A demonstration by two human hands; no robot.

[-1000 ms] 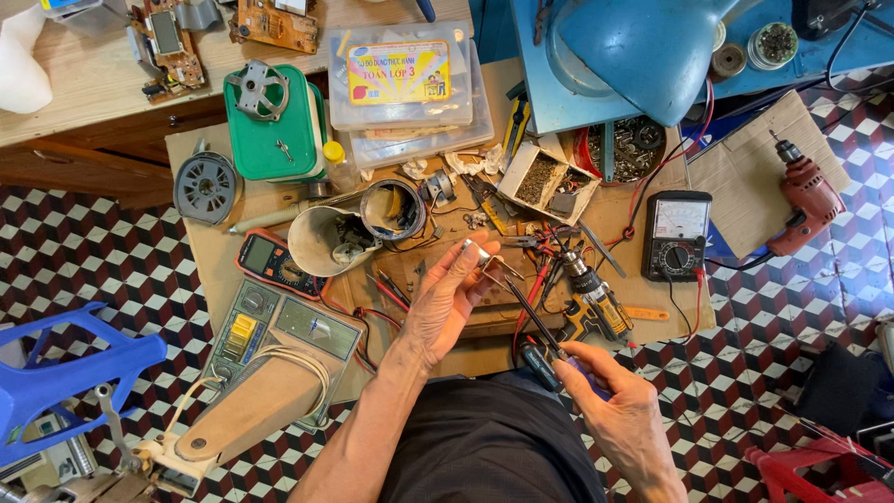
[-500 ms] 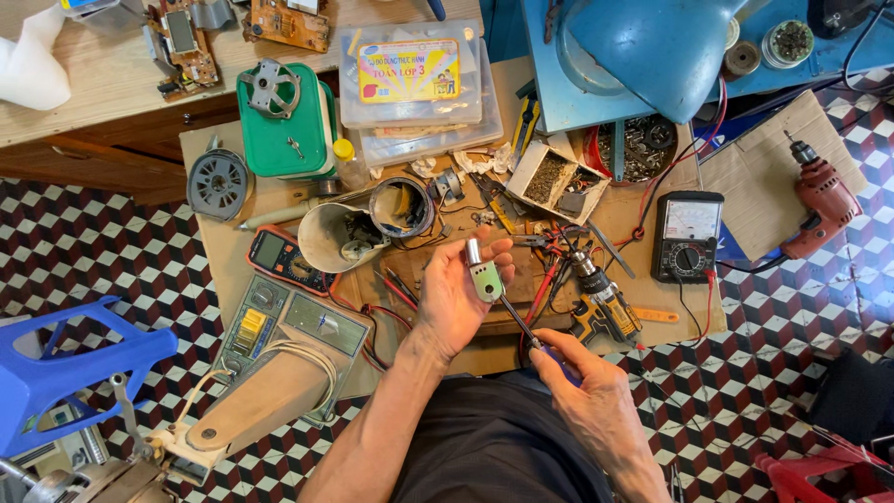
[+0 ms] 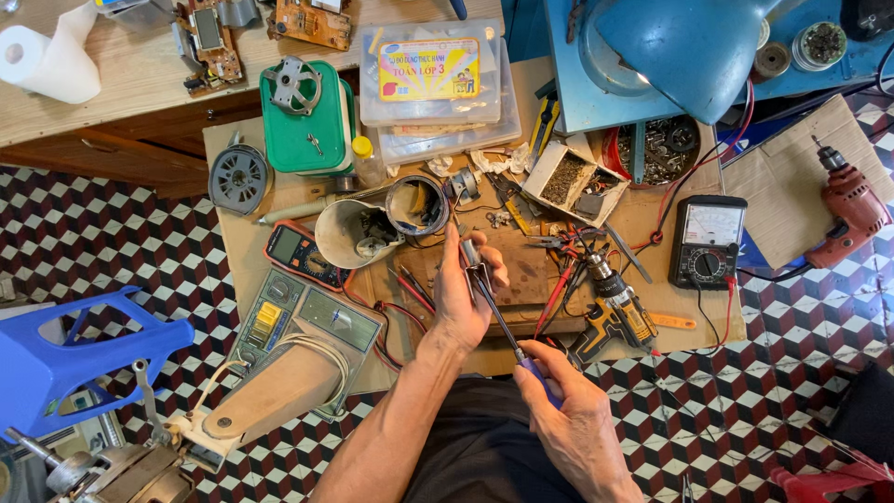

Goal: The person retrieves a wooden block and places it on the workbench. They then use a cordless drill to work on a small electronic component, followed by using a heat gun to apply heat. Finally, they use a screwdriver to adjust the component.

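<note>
A person sat at a cluttered low workbench [image 3: 279, 186]. The left hand [image 3: 463, 298] pinched a small metal part [image 3: 471, 253] between thumb and fingertips, held just above the bench's middle. The right hand [image 3: 568, 410], nearer the body, had its fingers curled tight around a blue-handled screwdriver [image 3: 507, 331], its tip against the part. The part looked light, rigid and slippery, best gripped by its edges. A yellow cordless drill [image 3: 615, 312] lay just right of the part.

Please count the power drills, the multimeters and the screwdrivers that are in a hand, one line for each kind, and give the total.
Power drills: 2, red drill and yellow-black drill
Multimeters: 2, analog meter and digital meter
Screwdrivers in hand: 1, screwdriver in right hand
Total: 5
</note>
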